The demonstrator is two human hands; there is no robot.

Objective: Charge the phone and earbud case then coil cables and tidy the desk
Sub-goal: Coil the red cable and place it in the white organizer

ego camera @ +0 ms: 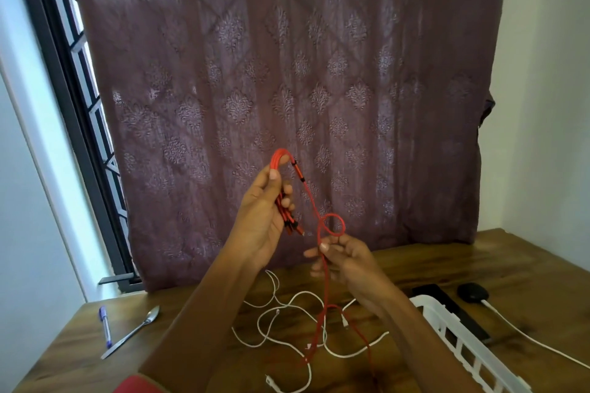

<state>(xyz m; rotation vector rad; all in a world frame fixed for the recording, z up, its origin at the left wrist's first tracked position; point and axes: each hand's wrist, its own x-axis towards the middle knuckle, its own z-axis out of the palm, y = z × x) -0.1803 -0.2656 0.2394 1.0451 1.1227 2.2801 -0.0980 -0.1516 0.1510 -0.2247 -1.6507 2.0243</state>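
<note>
Watching the head feed remotely; counts first, positions referenced to the basket.

- Hands: 2, both raised left of the basket and above it.
- Left hand: fingers curled round a folded bundle of the red cable. The bend sticks out above the thumb and black-tipped plug ends show below the fingers.
- Right hand: thumb and forefinger pinch a single red strand just under one small loop. The strand then drops to the desk left of the basket.
- Red cables: 1, with several plug ends. I cannot count them exactly.
- White cable: a loose tangle on the desk left of the basket. I cannot tell whether it is one lead or two.
- Second white lead: 1, behind the basket, meeting the black case.
- Phone: 1 dark slab behind the basket, partly hidden by its rim.
- Pen: 1. Spoon: 1. Both lie far left of the basket, side by side.
- Curtain: 1, patterned, beyond the basket.

Markings: any print on the pen or plugs is too blurred for me to read.
</note>
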